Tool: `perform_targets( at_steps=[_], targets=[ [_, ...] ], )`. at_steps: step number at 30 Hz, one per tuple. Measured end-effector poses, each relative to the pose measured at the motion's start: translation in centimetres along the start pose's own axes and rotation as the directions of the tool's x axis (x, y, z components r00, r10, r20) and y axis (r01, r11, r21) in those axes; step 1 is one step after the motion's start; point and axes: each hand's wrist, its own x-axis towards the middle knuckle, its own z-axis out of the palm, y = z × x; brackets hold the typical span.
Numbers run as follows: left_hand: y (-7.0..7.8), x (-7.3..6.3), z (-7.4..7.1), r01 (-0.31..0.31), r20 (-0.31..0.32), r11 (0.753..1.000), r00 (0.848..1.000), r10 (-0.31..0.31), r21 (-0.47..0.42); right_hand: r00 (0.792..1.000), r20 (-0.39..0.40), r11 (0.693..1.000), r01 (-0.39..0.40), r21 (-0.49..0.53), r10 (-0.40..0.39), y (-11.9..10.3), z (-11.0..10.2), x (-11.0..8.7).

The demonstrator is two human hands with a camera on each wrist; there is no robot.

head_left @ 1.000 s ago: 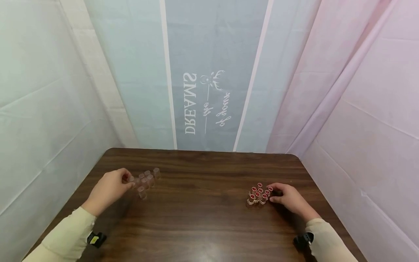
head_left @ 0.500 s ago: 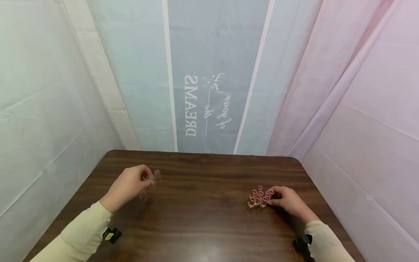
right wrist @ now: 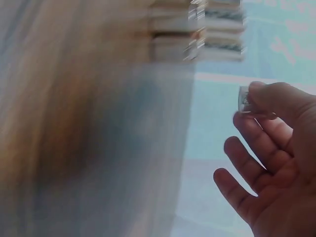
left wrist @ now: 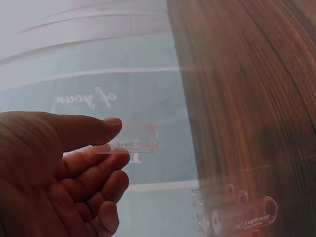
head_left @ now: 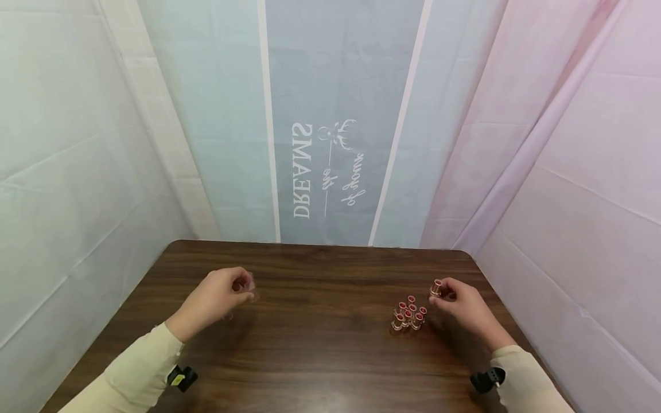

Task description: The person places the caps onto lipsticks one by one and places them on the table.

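In the head view my left hand (head_left: pixel 214 295) is at the left of the table, pinching a clear cylinder (head_left: pixel 251 284) between thumb and fingers. Printed lettering shows on this see-through cylinder (left wrist: pixel 136 139) in the left wrist view. Other clear cylinders (left wrist: pixel 247 217) stand near it, mostly hidden behind the hand in the head view. At the right, my right hand (head_left: pixel 465 301) pinches a small gold-rimmed cylinder with a red top (head_left: pixel 437 285), raised off the table. Beside it stands a tight group of matching red-topped cylinders (head_left: pixel 407 315). The right wrist view is blurred.
The dark wooden table (head_left: pixel 320 332) spreads between both hands. Pale cloth walls rise at its left and right, and a blue-grey curtain (head_left: pixel 335 86) with lettering hangs behind the far edge. A black wrist camera (head_left: pixel 182 377) sits under each sleeve.
My left hand has moved right across the clear cylinders and now pinches one near the far end. My right hand has lifted one red-topped cylinder out of the group, up and to the right.
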Motion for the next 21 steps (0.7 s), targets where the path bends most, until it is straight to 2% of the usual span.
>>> perform_targets(
  at_steps=[5, 10, 21],
  targets=[
    [0.0, 0.0, 0.2, -0.055, -0.008, 0.998, 0.998, 0.056, 0.030, 0.999, -0.035, 0.999, 0.032, 0.031, -0.031, -3.0, -0.1, 0.8],
    [-0.1, 0.1, 0.6, -0.091, -0.011, 0.995, 0.996, 0.092, 0.035, 0.999, -0.026, 0.995, 0.041, 0.095, -0.039, -6.2, 0.9, 1.2],
    [0.5, 0.8, 1.0, -0.124, 0.000, 0.992, 0.992, 0.124, 0.025, 0.996, -0.012, 0.964, 0.084, 0.252, -0.083, -11.4, 3.9, 2.2]
  ],
)
